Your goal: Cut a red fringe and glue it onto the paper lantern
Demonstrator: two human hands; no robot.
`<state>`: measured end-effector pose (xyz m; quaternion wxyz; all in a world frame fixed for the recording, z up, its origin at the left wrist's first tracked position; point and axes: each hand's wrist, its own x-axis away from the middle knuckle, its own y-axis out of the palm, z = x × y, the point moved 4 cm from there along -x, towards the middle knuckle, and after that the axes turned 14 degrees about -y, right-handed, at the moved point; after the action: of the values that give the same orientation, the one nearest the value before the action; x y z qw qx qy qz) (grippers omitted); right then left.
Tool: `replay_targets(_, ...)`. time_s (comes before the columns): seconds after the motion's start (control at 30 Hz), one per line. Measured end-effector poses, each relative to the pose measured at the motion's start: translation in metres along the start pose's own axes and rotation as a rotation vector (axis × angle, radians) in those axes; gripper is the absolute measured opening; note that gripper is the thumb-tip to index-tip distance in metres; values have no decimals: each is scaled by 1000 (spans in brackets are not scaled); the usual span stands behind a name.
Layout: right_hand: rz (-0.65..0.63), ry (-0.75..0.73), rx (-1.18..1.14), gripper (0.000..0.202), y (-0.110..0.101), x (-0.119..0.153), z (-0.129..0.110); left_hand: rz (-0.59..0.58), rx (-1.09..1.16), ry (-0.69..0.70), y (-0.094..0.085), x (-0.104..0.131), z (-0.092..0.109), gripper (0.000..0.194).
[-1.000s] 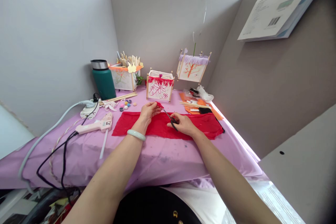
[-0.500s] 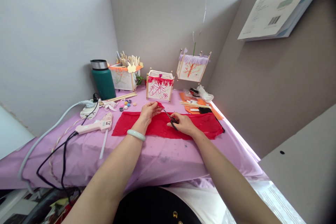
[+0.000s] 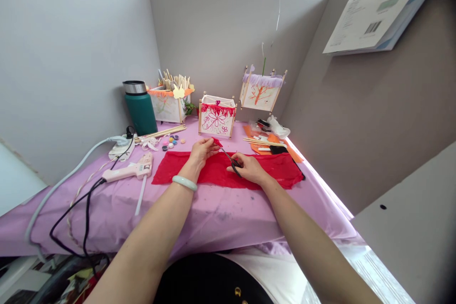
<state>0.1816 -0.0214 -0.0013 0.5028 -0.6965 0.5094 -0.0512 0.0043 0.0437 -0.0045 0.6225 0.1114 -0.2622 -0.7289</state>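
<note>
My left hand [image 3: 204, 153] pinches a small piece of red paper [image 3: 217, 142] between thumb and fingertips. In my right hand [image 3: 247, 168] is a pair of scissors [image 3: 234, 163] with dark handles, its blades pointing up and left to the red piece. Whether the blades are apart is too small to tell. Beneath both hands a wide red sheet [image 3: 178, 168], tissue-like and wrinkled, lies flat across the table. Behind them stands a white lantern [image 3: 217, 119] with a stick frame, red fringe and drawn red flowers.
A pink glue gun [image 3: 130, 170] lies left on the purple tablecloth [image 3: 213, 213], its cord trailing to the front. Further back are a green bottle [image 3: 140, 109], a box of sticks [image 3: 166, 107] and a lantern with purple fringe [image 3: 262, 90]. Orange paper [image 3: 292, 152] lies at right.
</note>
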Motion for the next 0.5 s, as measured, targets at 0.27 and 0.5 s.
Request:
replay_targets(0.27, 9, 1, -18, 36, 0, 0, 1, 2, -6, -12, 1, 1, -1, 9)
replay_targets(0.5, -1, 10, -15, 36, 1, 0, 1, -2, -7, -11, 2, 3, 0, 7)
